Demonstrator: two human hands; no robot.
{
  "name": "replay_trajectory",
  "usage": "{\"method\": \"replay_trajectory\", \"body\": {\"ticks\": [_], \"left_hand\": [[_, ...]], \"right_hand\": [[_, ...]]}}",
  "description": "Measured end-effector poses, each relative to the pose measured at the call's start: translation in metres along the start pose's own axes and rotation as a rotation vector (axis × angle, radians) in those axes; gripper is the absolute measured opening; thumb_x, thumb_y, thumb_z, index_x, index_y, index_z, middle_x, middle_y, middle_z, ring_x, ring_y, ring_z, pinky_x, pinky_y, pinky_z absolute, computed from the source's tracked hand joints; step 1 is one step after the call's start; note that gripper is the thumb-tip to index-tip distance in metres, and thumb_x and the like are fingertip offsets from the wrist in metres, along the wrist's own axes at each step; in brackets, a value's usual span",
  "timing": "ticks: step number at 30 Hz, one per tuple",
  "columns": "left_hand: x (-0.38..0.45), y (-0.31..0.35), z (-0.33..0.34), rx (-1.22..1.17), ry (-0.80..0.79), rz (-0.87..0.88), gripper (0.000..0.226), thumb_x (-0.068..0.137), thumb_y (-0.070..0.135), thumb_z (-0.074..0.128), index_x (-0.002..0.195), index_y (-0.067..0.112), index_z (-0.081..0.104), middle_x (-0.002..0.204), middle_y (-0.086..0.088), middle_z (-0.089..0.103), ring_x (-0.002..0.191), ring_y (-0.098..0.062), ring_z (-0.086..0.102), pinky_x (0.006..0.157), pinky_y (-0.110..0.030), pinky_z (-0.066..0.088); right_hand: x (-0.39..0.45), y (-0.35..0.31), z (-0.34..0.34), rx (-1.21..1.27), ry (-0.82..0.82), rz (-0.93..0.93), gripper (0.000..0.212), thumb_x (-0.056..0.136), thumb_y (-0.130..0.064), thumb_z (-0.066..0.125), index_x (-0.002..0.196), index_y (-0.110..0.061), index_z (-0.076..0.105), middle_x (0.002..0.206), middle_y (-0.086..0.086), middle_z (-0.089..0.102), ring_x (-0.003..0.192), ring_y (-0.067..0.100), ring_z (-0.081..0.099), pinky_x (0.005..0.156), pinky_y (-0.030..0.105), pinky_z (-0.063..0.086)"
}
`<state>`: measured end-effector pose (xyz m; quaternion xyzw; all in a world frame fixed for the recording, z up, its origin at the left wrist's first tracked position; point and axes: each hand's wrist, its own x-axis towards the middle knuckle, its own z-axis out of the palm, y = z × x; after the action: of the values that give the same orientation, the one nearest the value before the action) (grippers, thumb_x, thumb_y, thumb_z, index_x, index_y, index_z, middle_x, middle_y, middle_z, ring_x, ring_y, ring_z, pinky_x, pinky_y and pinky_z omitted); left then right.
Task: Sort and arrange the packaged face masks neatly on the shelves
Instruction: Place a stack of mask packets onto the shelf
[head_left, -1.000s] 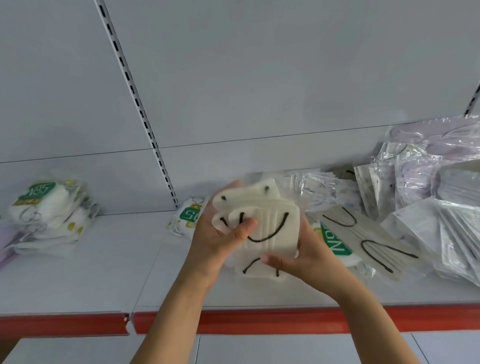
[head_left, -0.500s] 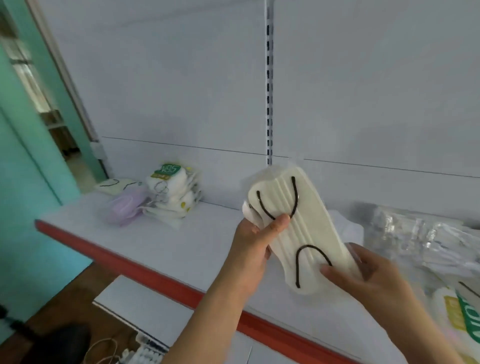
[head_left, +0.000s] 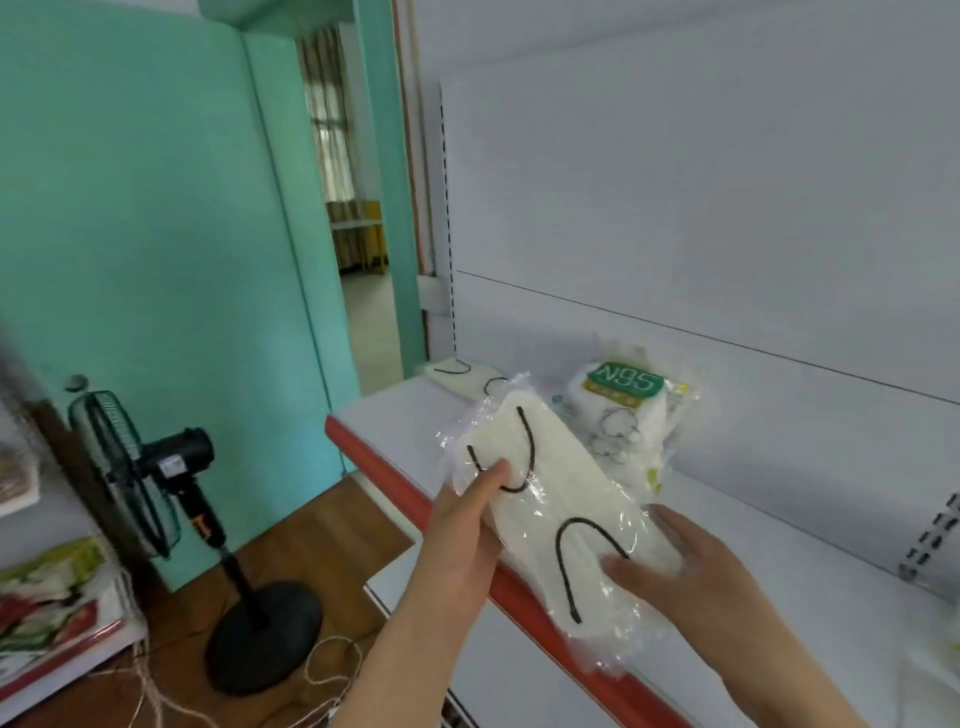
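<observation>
Both hands hold one clear plastic pack of white face masks with black ear loops (head_left: 558, 499), tilted above the red front edge of the shelf (head_left: 395, 410). My left hand (head_left: 467, 512) grips its upper left end with the thumb on top. My right hand (head_left: 685, 566) holds its lower right end. Behind the pack a stack of N95 mask packs (head_left: 626, 415) with a green label lies on the shelf. A flat pack of white masks with black loops (head_left: 460, 376) sits at the shelf's far left corner.
A black standing fan (head_left: 156, 478) stands on the wooden floor at the left, with a cord trailing beside its base. A low rack with colourful packets (head_left: 49, 597) sits at the far left. A teal wall and doorway lie beyond. A lower shelf (head_left: 514, 670) shows beneath.
The view has swung left along the shelf. Both hands carried the mask pack leftwards, and it is now in front of the N95 stack near the shelf's left end.
</observation>
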<state>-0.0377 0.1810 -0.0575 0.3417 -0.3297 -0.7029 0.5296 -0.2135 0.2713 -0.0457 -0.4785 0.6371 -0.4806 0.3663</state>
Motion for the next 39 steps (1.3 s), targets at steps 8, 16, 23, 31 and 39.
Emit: {"method": "replay_trajectory", "body": {"ticks": [8,16,23,31,39], "left_hand": [[0.151,0.102,-0.113,0.187,0.095,0.062,0.052,0.087,0.003,0.074,0.131,0.026,0.060,0.106,-0.010,0.074,0.092,-0.024,0.074,0.075,-0.036,0.060],[0.316,0.122,-0.123,0.532,0.073,0.183,0.054,0.092,0.006,0.071,0.138,0.022,0.049,0.129,-0.006,0.058,0.097,-0.022,0.069,0.076,-0.034,0.063],[0.405,0.092,-0.113,1.144,-0.036,0.111,0.067,0.094,0.028,0.069,0.150,0.005,0.039,0.146,-0.020,0.044,0.134,-0.035,0.049,0.110,-0.033,0.039],[0.420,0.075,-0.117,1.415,-0.177,0.106,0.058,0.091,0.052,0.061,0.125,0.005,0.055,0.121,-0.019,0.062,0.107,-0.036,0.062,0.091,-0.043,0.053],[0.328,0.109,-0.023,1.378,-0.210,0.695,0.051,0.098,0.031,0.058,0.143,0.009,0.050,0.141,-0.016,0.052,0.129,-0.035,0.049,0.106,-0.045,0.042]], "right_hand": [[0.147,-0.062,0.111,-0.302,0.008,-0.048,0.037,0.085,-0.024,0.074,0.114,-0.035,0.055,0.104,-0.017,0.063,0.078,-0.002,0.060,0.063,0.014,0.046],[0.297,-0.083,0.152,-0.592,0.223,-0.100,0.050,0.093,-0.019,0.062,0.140,-0.022,0.049,0.134,0.008,0.047,0.090,0.016,0.049,0.076,0.018,0.034],[0.343,-0.053,0.171,-1.211,0.153,0.081,0.070,0.092,-0.059,0.053,0.145,-0.017,0.036,0.142,0.013,0.036,0.128,0.035,0.039,0.102,0.044,0.040],[0.352,-0.031,0.179,-1.319,-0.046,0.102,0.067,0.090,-0.049,0.062,0.143,-0.016,0.037,0.135,0.013,0.045,0.122,0.034,0.048,0.095,0.039,0.044],[0.281,-0.109,0.115,-0.850,0.401,-0.265,0.056,0.098,-0.050,0.051,0.145,-0.020,0.047,0.144,0.000,0.048,0.132,0.021,0.045,0.101,0.036,0.043]]}}
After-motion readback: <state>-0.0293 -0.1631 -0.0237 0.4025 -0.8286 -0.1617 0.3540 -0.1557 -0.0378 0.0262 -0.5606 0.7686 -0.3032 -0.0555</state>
